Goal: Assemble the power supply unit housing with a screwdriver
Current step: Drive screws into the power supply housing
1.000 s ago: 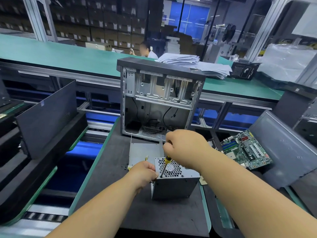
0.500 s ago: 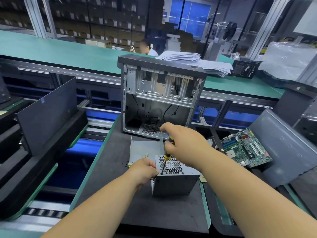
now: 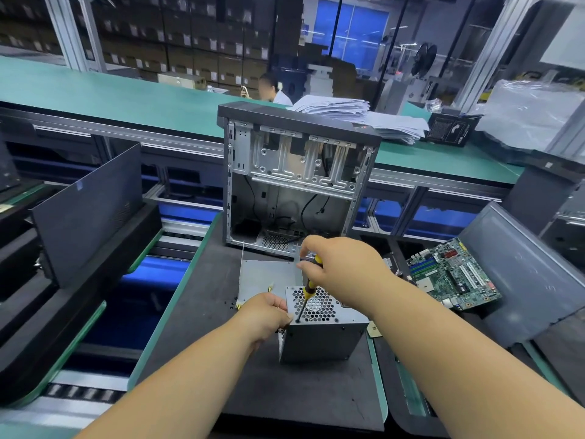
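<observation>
Right hand [image 3: 343,274] grips screwdriver [image 3: 308,288] tip-down on housing [image 3: 323,331]; left hand [image 3: 264,315] holds its left edge.

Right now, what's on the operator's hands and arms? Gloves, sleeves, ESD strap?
Nothing visible. The left hand and the right hand are bare, with no gloves. Both forearms are uncovered to the frame edge: no sleeves, watch, rings or wrist strap show. The undersides of the wrists are hidden.

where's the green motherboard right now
In the head view the motherboard lies at the right, leaning on a grey panel, just right of the right hand and beyond the power supply unit.
</observation>
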`<state>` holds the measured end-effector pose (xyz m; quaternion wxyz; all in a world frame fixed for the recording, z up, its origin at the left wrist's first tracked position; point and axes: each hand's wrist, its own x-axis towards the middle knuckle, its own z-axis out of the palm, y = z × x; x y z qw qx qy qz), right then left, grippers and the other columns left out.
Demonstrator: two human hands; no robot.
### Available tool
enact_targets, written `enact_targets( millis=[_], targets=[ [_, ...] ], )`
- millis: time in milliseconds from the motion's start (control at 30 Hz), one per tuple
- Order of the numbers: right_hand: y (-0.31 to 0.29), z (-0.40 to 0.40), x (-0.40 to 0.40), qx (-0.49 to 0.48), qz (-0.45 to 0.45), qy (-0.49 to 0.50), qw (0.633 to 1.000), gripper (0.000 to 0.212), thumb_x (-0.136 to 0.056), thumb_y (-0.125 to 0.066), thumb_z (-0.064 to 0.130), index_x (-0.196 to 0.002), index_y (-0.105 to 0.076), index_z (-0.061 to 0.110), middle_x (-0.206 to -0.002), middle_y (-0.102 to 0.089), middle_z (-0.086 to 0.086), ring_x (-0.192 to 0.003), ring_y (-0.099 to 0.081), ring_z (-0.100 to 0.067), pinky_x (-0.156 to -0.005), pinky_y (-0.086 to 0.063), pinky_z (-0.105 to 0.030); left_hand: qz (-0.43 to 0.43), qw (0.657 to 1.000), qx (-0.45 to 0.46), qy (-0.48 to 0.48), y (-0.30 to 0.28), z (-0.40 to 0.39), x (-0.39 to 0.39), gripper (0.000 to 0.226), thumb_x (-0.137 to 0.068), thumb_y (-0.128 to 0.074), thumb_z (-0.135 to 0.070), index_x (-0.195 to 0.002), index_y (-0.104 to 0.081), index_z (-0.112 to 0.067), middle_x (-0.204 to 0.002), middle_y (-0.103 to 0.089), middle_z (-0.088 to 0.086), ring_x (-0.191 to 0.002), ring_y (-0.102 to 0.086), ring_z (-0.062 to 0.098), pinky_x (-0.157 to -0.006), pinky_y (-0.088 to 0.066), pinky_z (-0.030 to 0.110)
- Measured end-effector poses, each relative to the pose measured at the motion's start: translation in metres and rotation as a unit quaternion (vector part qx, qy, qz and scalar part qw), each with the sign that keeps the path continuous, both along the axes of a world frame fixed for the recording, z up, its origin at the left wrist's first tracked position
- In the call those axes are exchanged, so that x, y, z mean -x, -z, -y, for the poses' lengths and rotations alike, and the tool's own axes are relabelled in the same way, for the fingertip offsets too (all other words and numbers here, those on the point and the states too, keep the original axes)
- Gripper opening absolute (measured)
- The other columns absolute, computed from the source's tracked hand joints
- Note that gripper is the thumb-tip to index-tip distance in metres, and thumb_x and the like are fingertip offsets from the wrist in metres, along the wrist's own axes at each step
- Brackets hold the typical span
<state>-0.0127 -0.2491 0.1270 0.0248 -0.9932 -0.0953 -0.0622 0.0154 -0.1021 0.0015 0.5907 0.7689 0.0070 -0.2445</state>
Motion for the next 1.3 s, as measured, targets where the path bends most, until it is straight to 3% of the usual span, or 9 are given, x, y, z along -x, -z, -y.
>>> enact_targets(
  millis=[167,333,467,667,900,1033,1133,1233,1300],
  targets=[
    [0.003,-0.001,0.002,-0.021,-0.011,-0.006,1.0,0.025,-0.097,-0.04,0.039,-0.117,-0.053,0.031,-0.093,-0.059,0.012,-0.08,-0.056,-0.015,-0.057,-0.035,-0.029,0.0,1.0,-0.002,0.002,0.001,-0.001,-0.001,0.019,-0.086,-0.062,0.001,-0.075,-0.059,-0.014,-0.072,-0.058,0.003,-0.066,-0.05,0.012,-0.059,-0.042,0.017],
    [0.0,0.001,-0.002,-0.051,-0.016,-0.008,0.999,0.025,-0.099,-0.044,0.035,-0.122,-0.052,0.032,-0.073,-0.047,0.012,-0.058,-0.042,-0.003,-0.05,-0.031,-0.027,-0.004,1.0,-0.011,-0.005,0.0,-0.001,0.0,0.014,-0.084,-0.065,0.0,-0.08,-0.061,-0.013,-0.075,-0.061,0.004,-0.072,-0.053,0.016,-0.07,-0.045,0.024],
    [0.0,-0.004,-0.004,0.029,-0.015,-0.005,0.999,0.03,-0.103,-0.035,0.048,-0.105,-0.055,0.025,-0.085,-0.06,0.006,-0.076,-0.056,-0.019,-0.057,-0.037,-0.031,0.0,1.0,-0.026,0.005,-0.004,-0.001,-0.001,0.017,-0.083,-0.064,0.002,-0.075,-0.06,-0.013,-0.072,-0.059,0.006,-0.067,-0.051,0.016,-0.062,-0.044,0.02],
    [0.0,-0.004,-0.003,-0.019,-0.048,-0.032,0.998,0.01,-0.101,-0.041,0.031,-0.1,-0.047,0.024,-0.089,-0.057,0.004,-0.076,-0.053,-0.022,-0.061,-0.043,-0.035,-0.004,1.0,-0.027,-0.002,-0.005,0.0,-0.001,0.018,-0.081,-0.062,0.004,-0.073,-0.058,-0.012,-0.077,-0.058,0.011,-0.073,-0.051,0.02,-0.066,-0.043,0.024],
    [-0.004,-0.003,-0.012,0.084,-0.034,0.05,0.995,0.043,-0.099,-0.039,0.057,-0.07,-0.034,0.025,-0.067,-0.044,0.006,-0.056,-0.037,-0.01,-0.047,-0.027,-0.029,-0.011,0.999,-0.027,-0.017,-0.003,0.001,-0.001,0.017,-0.082,-0.065,0.002,-0.077,-0.06,-0.014,-0.073,-0.061,0.004,-0.069,-0.054,0.015,-0.064,-0.046,0.021],
    [0.003,-0.005,-0.01,0.015,-0.036,0.031,0.999,0.032,-0.101,-0.035,0.051,-0.086,-0.042,0.024,-0.078,-0.05,0.006,-0.06,-0.042,-0.009,-0.049,-0.029,-0.03,-0.009,1.0,-0.027,-0.007,-0.004,0.001,-0.001,0.017,-0.083,-0.064,0.002,-0.076,-0.06,-0.013,-0.08,-0.061,0.01,-0.075,-0.054,0.02,-0.072,-0.046,0.026],
    [0.004,-0.004,-0.009,-0.076,-0.06,-0.003,0.995,0.016,-0.1,-0.043,0.036,-0.112,-0.049,0.027,-0.098,-0.058,0.007,-0.065,-0.044,-0.003,-0.052,-0.031,-0.028,-0.008,0.999,-0.033,-0.007,-0.004,0.001,-0.002,0.018,-0.083,-0.064,0.002,-0.075,-0.059,-0.014,-0.079,-0.06,0.009,-0.07,-0.052,0.018,-0.065,-0.044,0.021],
    [0.008,-0.005,-0.006,-0.073,-0.023,-0.024,0.997,0.036,-0.099,-0.049,0.039,-0.134,-0.04,0.042,-0.08,-0.056,0.012,-0.069,-0.05,-0.006,-0.055,-0.037,-0.029,-0.007,0.999,-0.035,-0.006,-0.003,0.001,-0.003,0.018,-0.084,-0.064,0.001,-0.077,-0.058,-0.014,-0.075,-0.058,0.006,-0.065,-0.05,0.013,-0.056,-0.042,0.018],
    [0.01,-0.006,-0.004,-0.035,0.011,-0.002,0.999,0.025,-0.099,-0.047,0.047,-0.122,-0.053,0.041,-0.079,-0.058,0.011,-0.076,-0.051,-0.012,-0.057,-0.037,-0.028,-0.005,0.999,-0.038,-0.005,-0.002,0.0,-0.004,0.016,-0.084,-0.065,0.0,-0.079,-0.059,-0.014,-0.077,-0.058,0.006,-0.067,-0.05,0.014,-0.058,-0.042,0.018]
  ],
)
